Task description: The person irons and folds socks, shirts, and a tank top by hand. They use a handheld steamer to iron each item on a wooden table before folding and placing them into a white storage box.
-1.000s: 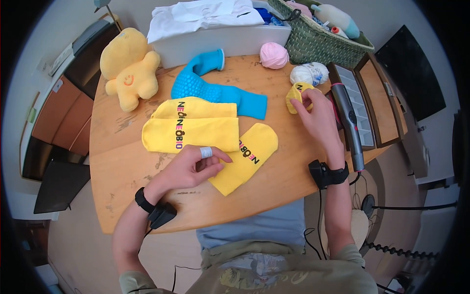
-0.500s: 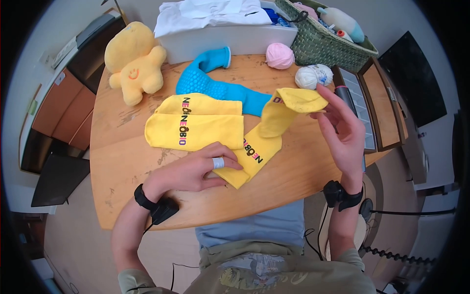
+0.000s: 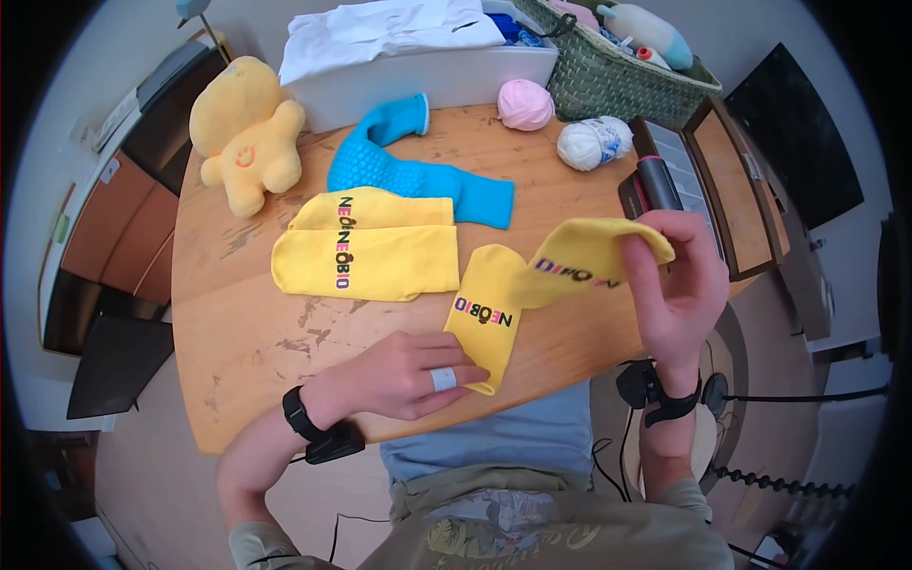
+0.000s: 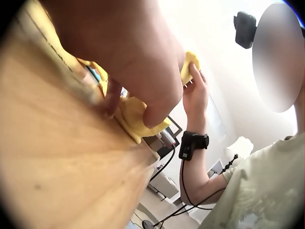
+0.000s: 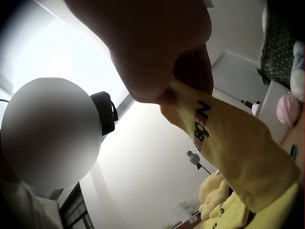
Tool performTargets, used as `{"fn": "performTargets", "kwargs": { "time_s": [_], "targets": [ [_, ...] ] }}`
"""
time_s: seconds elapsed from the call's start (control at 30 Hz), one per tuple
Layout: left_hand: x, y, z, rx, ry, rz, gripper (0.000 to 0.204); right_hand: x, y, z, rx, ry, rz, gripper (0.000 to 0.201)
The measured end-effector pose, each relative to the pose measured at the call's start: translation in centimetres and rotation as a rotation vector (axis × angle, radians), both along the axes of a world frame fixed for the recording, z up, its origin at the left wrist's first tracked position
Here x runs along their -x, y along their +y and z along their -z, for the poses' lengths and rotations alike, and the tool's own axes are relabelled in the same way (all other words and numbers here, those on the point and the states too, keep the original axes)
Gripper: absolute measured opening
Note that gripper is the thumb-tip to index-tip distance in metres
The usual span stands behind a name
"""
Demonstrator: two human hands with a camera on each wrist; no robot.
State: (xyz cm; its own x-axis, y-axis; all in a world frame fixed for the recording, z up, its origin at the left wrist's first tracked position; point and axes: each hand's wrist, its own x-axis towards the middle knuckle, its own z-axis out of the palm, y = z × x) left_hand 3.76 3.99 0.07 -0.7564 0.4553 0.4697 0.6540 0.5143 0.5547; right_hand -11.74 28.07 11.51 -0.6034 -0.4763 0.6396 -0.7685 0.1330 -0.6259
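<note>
A yellow sock with printed letters [image 3: 570,271] hangs from my right hand [image 3: 679,285], pinched at one end between thumb and fingers; the right wrist view shows this sock [image 5: 233,148] stretched below the hand. Its lower end meets a second yellow sock [image 3: 484,304] lying on the table. My left hand [image 3: 408,375] pinches the near end of that second sock, close to the table's front edge. In the left wrist view the left hand [image 4: 128,57] is over the yellow cloth [image 4: 136,117]. Two more yellow socks [image 3: 380,261] lie overlapping at the left.
Behind the socks lies a blue textured sock [image 3: 408,179]. A yellow plush toy [image 3: 247,142] sits back left, a white box [image 3: 427,81] and green basket [image 3: 617,85] at the back. Pink yarn [image 3: 525,104], white yarn [image 3: 594,142] and a compartment case [image 3: 684,176] are on the right.
My right hand lifted the small yellow bundle from beside the white yarn and brought it nearer, where it opened out as a sock. My left hand moved right and took the second sock's near end.
</note>
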Motion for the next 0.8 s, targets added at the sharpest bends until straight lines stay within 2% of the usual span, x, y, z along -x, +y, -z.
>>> {"fn": "performTargets", "kwargs": {
  "time_s": [0.13,0.23,0.3,0.33,0.4,0.5,0.6,0.7,0.8],
  "targets": [
    [-0.4,-0.1,-0.7,0.458,0.37,0.046,0.04,-1.7,-1.2,-0.2,0.075,-0.202,-0.158,0.016],
    [-0.8,-0.2,-0.2,0.481,0.482,0.122,0.043,-2.1,-2.3,1.1,0.093,-0.385,-0.176,0.018],
    [-1.4,0.1,-0.6,0.584,0.586,0.132,0.044,-2.4,-4.1,2.3,0.108,-0.525,-0.162,0.017],
    [-1.5,0.2,-0.7,0.637,0.639,0.132,0.046,-1.8,-4.5,3.5,0.03,-0.543,-0.155,0.019],
    [-1.5,0.5,-0.3,0.566,0.602,0.134,0.041,-0.7,-5.2,6.6,-0.122,-0.58,-0.14,0.021],
    [-1.1,0.7,0.2,0.394,0.585,0.054,0.032,-0.3,-5.1,8.0,-0.316,-0.504,-0.019,0.029],
    [-1.0,0.3,0.0,0.258,0.504,-0.038,0.02,0.0,-4.6,9.5,-0.31,-0.139,0.147,0.034],
    [-0.6,-0.5,0.4,0.202,0.41,-0.091,0.01,-1.3,-3.6,8.5,-0.332,0.098,0.204,0.036],
    [-0.1,-1.4,0.4,0.151,0.346,-0.153,0.016,-2.7,-1.1,8.1,-0.464,0.06,-0.159,0.036]
  ]
}}
